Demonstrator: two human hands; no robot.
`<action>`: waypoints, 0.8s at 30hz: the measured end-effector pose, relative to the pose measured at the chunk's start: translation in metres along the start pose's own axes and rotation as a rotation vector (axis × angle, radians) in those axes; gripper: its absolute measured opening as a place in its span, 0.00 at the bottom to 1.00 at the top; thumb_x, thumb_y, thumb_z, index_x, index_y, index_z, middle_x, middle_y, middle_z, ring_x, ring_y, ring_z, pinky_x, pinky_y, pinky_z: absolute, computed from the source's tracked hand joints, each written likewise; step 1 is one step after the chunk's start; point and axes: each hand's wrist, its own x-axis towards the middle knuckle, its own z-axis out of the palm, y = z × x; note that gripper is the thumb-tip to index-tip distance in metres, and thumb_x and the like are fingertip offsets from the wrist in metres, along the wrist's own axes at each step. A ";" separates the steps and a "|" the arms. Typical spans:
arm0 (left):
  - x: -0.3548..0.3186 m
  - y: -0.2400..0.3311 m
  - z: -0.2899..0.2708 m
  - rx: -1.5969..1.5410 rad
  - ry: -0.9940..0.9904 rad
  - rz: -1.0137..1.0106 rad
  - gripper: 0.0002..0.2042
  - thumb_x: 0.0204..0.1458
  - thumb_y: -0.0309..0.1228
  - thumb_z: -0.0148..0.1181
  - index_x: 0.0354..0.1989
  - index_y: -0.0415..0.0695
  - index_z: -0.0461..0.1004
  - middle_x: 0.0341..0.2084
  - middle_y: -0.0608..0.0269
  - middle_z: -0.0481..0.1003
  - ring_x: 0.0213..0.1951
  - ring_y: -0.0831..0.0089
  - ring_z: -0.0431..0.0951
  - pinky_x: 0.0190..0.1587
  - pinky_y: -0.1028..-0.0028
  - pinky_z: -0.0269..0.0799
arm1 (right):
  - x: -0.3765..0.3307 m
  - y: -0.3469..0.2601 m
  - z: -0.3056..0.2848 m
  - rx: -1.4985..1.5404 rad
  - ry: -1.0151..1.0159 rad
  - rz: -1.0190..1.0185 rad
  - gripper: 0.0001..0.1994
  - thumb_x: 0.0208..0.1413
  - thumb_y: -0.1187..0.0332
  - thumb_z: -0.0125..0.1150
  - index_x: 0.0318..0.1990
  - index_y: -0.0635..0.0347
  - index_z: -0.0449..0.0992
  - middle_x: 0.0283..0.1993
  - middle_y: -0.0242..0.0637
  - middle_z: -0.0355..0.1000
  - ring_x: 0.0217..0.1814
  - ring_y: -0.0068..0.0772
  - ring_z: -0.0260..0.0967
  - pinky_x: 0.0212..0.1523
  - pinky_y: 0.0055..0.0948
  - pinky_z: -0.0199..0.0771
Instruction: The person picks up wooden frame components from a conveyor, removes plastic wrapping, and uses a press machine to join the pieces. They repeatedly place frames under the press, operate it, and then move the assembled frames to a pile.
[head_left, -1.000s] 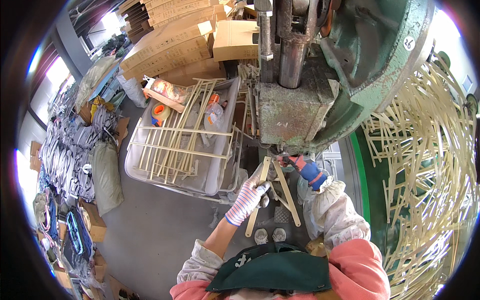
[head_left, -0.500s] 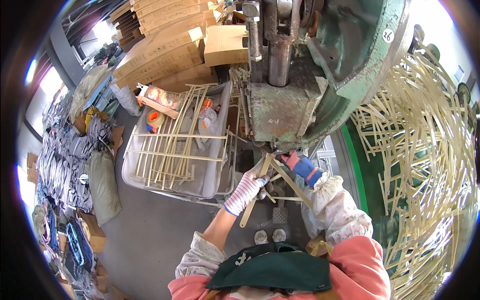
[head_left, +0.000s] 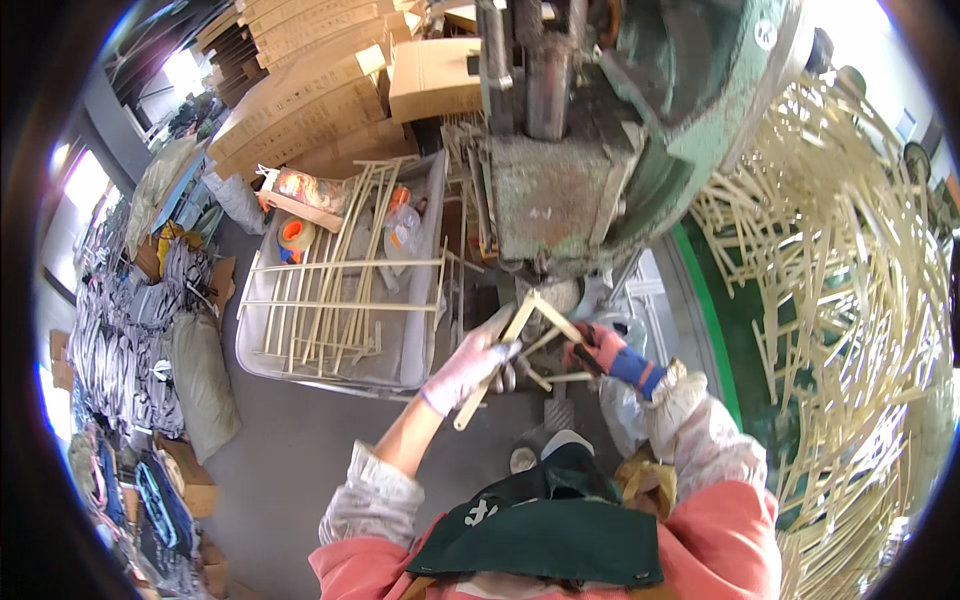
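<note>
Two flat pale-yellow strips meet at their upper ends in an upside-down V, just below and in front of the press head [head_left: 550, 215]. My left hand [head_left: 468, 362], in a striped glove, is closed round the left strip [head_left: 518, 322], whose holed lower end sticks out below the hand. Closed on the right strip [head_left: 556, 316] is my right hand [head_left: 606, 352], in a red and blue glove. More strip pieces show between the hands, partly hidden; I cannot tell how they join. The top of the V stands apart from the press head.
To the left, a white tub [head_left: 400, 372] holds several strips, a tape roll [head_left: 296, 236] and a plastic bottle. Flattened cartons [head_left: 300, 110] are stacked behind it. A big heap of strips [head_left: 840, 300] lies at the right. Below my hands is a foot pedal [head_left: 558, 412].
Both hands and the strips have come down and nearer, away from the press head. My right hand has left the spot beside the head and now grips the right strip. The view has shifted slightly.
</note>
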 end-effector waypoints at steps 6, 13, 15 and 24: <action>-0.024 -0.011 -0.015 0.126 0.187 -0.084 0.09 0.57 0.31 0.54 0.32 0.38 0.74 0.16 0.64 0.74 0.11 0.83 0.66 0.13 0.82 0.61 | -0.027 -0.031 -0.009 0.136 0.045 0.200 0.10 0.59 0.63 0.53 0.35 0.61 0.74 0.20 0.29 0.70 0.14 0.13 0.56 0.15 0.17 0.53; -0.021 0.007 -0.024 0.216 0.157 -0.165 0.10 0.54 0.32 0.57 0.30 0.36 0.76 0.16 0.68 0.73 0.14 0.84 0.66 0.16 0.82 0.61 | -0.021 -0.057 -0.014 -0.006 0.052 0.290 0.10 0.59 0.67 0.52 0.37 0.65 0.74 0.20 0.30 0.70 0.19 0.18 0.67 0.16 0.16 0.60; -0.022 0.010 -0.023 0.218 0.161 -0.184 0.10 0.54 0.32 0.57 0.32 0.36 0.76 0.16 0.68 0.73 0.14 0.84 0.66 0.16 0.82 0.61 | -0.021 -0.059 -0.015 0.060 0.055 0.269 0.10 0.57 0.66 0.54 0.36 0.64 0.76 0.19 0.28 0.69 0.15 0.15 0.62 0.14 0.15 0.56; -0.015 0.007 -0.032 0.155 0.111 -0.238 0.09 0.54 0.29 0.56 0.35 0.35 0.75 0.16 0.68 0.71 0.15 0.83 0.65 0.16 0.82 0.58 | -0.026 -0.072 -0.016 0.052 0.012 0.271 0.12 0.56 0.62 0.56 0.34 0.63 0.77 0.19 0.27 0.69 0.12 0.11 0.57 0.13 0.15 0.53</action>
